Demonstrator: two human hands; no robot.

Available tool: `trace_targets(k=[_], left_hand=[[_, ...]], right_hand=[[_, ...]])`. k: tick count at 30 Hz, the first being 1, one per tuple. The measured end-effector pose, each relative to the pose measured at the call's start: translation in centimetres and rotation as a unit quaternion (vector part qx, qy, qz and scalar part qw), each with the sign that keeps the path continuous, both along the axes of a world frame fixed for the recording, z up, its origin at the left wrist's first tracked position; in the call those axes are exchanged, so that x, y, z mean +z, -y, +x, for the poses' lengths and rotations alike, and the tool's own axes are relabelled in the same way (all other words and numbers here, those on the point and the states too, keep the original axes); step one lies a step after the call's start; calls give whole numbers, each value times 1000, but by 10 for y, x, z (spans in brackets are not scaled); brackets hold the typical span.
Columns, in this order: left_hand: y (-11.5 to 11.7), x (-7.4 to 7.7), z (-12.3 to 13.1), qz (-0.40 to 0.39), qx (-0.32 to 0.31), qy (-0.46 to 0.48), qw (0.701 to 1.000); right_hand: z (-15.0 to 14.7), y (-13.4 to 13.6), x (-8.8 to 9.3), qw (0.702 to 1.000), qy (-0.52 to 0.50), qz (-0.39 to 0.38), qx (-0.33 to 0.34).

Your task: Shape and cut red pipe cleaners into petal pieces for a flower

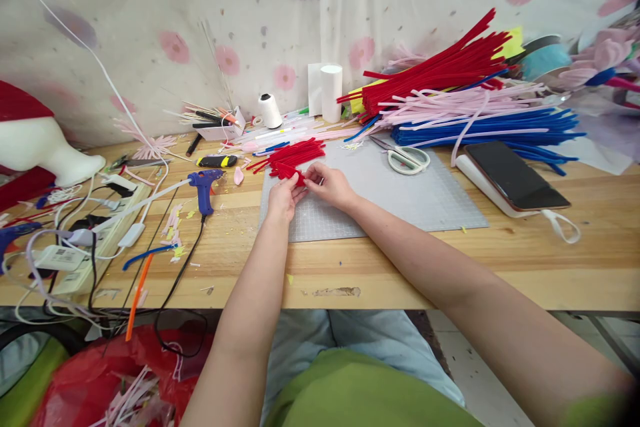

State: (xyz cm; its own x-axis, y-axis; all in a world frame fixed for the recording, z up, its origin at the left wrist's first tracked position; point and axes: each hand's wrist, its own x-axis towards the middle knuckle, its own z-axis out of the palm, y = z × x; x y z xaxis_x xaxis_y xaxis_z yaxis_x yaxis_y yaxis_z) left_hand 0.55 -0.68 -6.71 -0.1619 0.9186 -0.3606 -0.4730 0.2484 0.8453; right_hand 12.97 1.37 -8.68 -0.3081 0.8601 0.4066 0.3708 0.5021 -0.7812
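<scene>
Over the left part of a grey cutting mat, my left hand is closed on a small red pipe-cleaner piece, folded or bent into a pointed shape. My right hand meets it from the right, thumb and fingers pinching the same piece at its right end. The exact shape between the fingertips is partly hidden. Just behind the hands lies a pile of short red pipe cleaners. Scissors with pale handles rest on the mat to the right.
At the back right lie bundles of red, pink and blue pipe cleaners. A phone leans on a white stand. On the left are a blue glue gun, a utility knife, a power strip and tangled cables.
</scene>
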Motion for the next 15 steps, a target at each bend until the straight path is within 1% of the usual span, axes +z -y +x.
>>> trace_targets(k=[4,8,15], left_hand=[[0,-2,5,15,28,-30,999],[0,-6,7,48,57,-69,995],[0,-3,6,41,46,-42,997]], right_hand=[[-1,2,1,1000,-9,8,1],[-1,1,1,1000,-15,11,1],[2,1,4,998,-55,-17,34]])
